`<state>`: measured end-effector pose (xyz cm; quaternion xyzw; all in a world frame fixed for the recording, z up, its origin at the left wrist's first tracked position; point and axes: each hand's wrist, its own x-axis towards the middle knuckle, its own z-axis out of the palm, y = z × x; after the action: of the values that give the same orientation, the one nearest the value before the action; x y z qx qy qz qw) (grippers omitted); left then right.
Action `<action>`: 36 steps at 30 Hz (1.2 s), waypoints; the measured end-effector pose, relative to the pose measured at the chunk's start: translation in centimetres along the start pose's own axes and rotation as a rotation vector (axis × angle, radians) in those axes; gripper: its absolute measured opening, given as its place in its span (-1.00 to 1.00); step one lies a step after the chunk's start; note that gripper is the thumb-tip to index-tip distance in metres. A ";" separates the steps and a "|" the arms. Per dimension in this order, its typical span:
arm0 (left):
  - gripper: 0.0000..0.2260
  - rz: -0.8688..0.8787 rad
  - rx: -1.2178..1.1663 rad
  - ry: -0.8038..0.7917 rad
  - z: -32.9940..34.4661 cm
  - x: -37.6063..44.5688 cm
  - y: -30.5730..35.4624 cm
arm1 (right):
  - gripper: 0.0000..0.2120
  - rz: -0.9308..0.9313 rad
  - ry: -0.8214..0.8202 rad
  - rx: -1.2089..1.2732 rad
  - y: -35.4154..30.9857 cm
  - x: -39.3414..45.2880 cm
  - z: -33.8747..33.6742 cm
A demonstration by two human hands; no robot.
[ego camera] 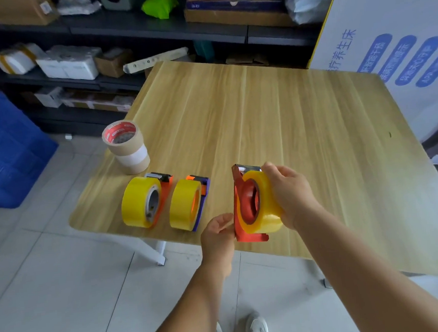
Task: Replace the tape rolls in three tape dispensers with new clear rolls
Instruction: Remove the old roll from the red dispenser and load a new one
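Head view looks down on a wooden surface (pixel 274 114) where a red tape dispenser (pixel 240 211) is held just above the near edge, its flat side plate facing left and its metal cutter at the far end. A yellowish clear tape roll (pixel 264 201) sits on the dispenser's red hub. The right hand (pixel 290 191) wraps its fingers and thumb over the roll's outer face, a firm grip around the roll. The left hand (pixel 218 234) pinches the near lower edge of the dispenser's plate between thumb and curled fingers.

To the left, two more dispensers rest on the surface side by side near the front edge: an orange dispenser (pixel 162 194) carrying a yellow roll (pixel 137 202), and a purple dispenser (pixel 202 201) carrying another yellow roll (pixel 185 203). Behind them, at the left edge, stands a stack of tan tape rolls (pixel 129 149), the top one with a red-printed core.
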<state>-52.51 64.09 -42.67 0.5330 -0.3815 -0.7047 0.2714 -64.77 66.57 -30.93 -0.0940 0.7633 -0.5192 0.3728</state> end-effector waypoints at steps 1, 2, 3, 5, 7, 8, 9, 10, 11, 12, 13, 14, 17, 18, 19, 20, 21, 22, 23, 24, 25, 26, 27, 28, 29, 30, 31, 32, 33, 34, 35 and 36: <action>-0.84 -0.001 0.022 -0.008 -0.3 -0.1 -0.1 | -0.79 0.010 -0.002 0.000 0.2 0.2 0.2; -0.85 -0.001 0.049 -0.024 -0.5 -0.2 -0.1 | -0.80 0.021 -0.004 0.002 0.4 0.3 0.5; -0.85 0.003 0.078 -0.053 -0.7 -0.3 -0.3 | -0.80 0.033 -0.006 0.006 0.6 0.5 0.7; -0.84 0.012 0.136 -0.122 -1.0 -0.5 -0.5 | -0.80 0.055 -0.007 0.009 0.9 0.8 1.3; -0.82 -0.002 0.131 -0.161 -1.5 -0.9 -0.6 | -0.77 0.074 -0.005 0.007 1.2 1.1 1.9; -0.77 -0.021 0.074 -0.175 -1.6 -1.1 -0.5 | -0.77 0.082 -0.004 0.003 1.3 1.2 2.2; -0.73 -0.043 -0.004 -0.193 -1.8 -1.2 -0.5 | -0.78 0.091 -0.005 -0.003 1.5 1.3 2.5; -0.70 -0.059 -0.092 -0.221 -2.0 -1.3 -0.5 | -0.78 0.100 -0.010 -0.006 1.6 1.4 2.8; -0.69 -0.069 -0.174 -0.252 -2.2 -1.3 -0.4 | -0.78 0.107 -0.016 -0.004 1.7 1.5 3.0; -0.70 -0.075 -0.235 -0.279 -2.3 -1.4 -0.3 | -0.78 0.112 -0.019 0.000 1.8 1.6 3.3; -0.73 -0.077 -0.262 -0.297 -2.5 -1.4 -0.2 | -0.78 0.113 -0.018 0.000 1.9 1.7 3.6; -0.74 -0.075 -0.259 -0.304 -2.5 -1.4 0.0 | -0.78 0.112 -0.014 -0.006 2.1 1.8 3.8; -0.73 -0.041 -0.191 -0.307 -2.7 -1.4 0.2 | -0.79 0.099 -0.005 -0.031 2.5 2.1 4.5; -0.72 -0.030 -0.184 -0.303 -2.8 -1.4 0.2 | -0.79 0.096 -0.002 -0.036 2.6 2.2 4.7; -0.72 -0.026 -0.182 -0.297 -2.9 -1.5 0.2 | -0.79 0.093 0.001 -0.039 2.7 2.2 4.9; -0.71 -0.024 -0.182 -0.289 -2.9 -1.5 0.2 | -0.79 0.091 0.003 -0.043 2.8 2.3 5.1; -0.69 -0.020 -0.181 -0.285 -3.1 -1.4 0.1 | -0.80 0.088 0.004 -0.047 2.9 2.4 5.3; -0.66 -0.013 -0.177 -0.286 -3.1 -1.4 0.1 | -0.79 0.084 0.005 -0.049 3.0 2.5 5.5; -0.63 -0.005 -0.168 -0.291 -3.2 -1.4 0.1 | -0.78 0.080 0.006 -0.051 3.2 2.6 5.7; -0.61 0.004 -0.153 -0.299 -3.3 -1.3 0.1 | -0.76 0.074 0.007 -0.053 3.3 2.7 6.0; -0.57 0.012 -0.133 -0.312 -3.4 -1.2 0.2 | -0.72 0.068 0.008 -0.058 3.5 2.8 6.3; -0.50 0.018 -0.111 -0.326 -3.4 -1.2 0.2 | -0.69 0.064 0.008 -0.064 3.6 2.9 6.5; -0.43 0.021 -0.098 -0.338 -3.4 -1.1 0.3 | -0.66 0.064 0.010 -0.069 3.7 3.0 6.7; -0.39 0.022 -0.093 -0.343 -3.4 -1.0 0.4 | -0.64 0.066 0.012 -0.075 3.8 3.1 6.9; -0.41 0.019 -0.091 -0.341 -3.4 -0.9 0.4 | -0.62 0.071 0.013 -0.082 3.8 3.2 7.0; -0.49 0.015 -0.088 -0.338 -3.4 -0.8 0.5 | -0.62 0.073 0.015 -0.087 3.9 3.3 7.1; -0.57 0.009 -0.090 -0.337 -3.3 -0.7 0.6 | -0.61 0.075 0.017 -0.085 4.0 3.5 7.2; -0.64 0.003 -0.095 -0.333 -3.3 -0.6 0.6 | -0.61 0.076 0.020 -0.081 4.1 3.6 7.3; -0.68 -0.001 -0.097 -0.328 -3.3 -0.6 0.7 | -0.62 0.080 0.022 -0.078 4.2 3.7 7.4; -0.72 -0.006 -0.101 -0.320 -3.3 -0.6 0.7 | -0.62 0.084 0.021 -0.076 4.3 3.8 7.5; -0.76 -0.010 -0.109 -0.314 -3.3 -0.5 0.9 | -0.62 0.088 0.017 -0.071 4.3 3.8 7.6; -0.79 -0.011 -0.120 -0.309 -3.3 -0.5 1.0 | -0.62 0.093 0.013 -0.065 4.4 3.9 7.8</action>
<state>-49.26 63.13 -42.01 0.4032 -0.3728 -0.8014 0.2369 -61.26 60.83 -37.99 -0.0669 0.7857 -0.4769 0.3883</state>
